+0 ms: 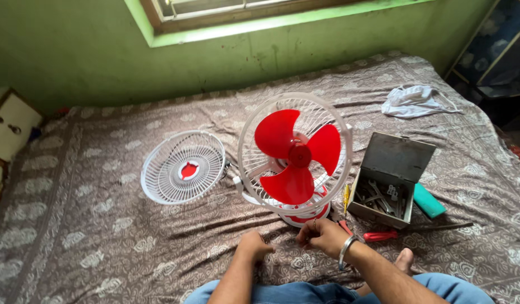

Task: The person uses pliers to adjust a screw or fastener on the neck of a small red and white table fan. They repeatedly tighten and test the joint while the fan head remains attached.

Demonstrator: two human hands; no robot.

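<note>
Fan work looks to me about midway. It stands upright on its white and red base on the patterned bedspread, just beyond my hands, and its front grille is already off, lying flat on the bed to the left of the fan and apart from it. The three red blades are exposed but still on the hub, and the rear cage still rings them. So I judge the guard removal as done, while the blades and everything behind them are untouched.

The fan faces toward me and slightly upward, its blade disc tilted back a little; its spin axis runs from the wall side of the bed toward my lap, and the body's long axis is close to vertical.

My left hand rests on the bedspread in front of the base, fingers curled down, and I can't tell whether anything is under them. My right hand, with a metal bangle at the wrist, has its fingers pinched together at the foot of the base; something small may be between them, but I can't make it out.

Within reach on the right are a red-handled screwdriver, a yellow-handled one and an open grey metal toolbox of spanners.
</note>
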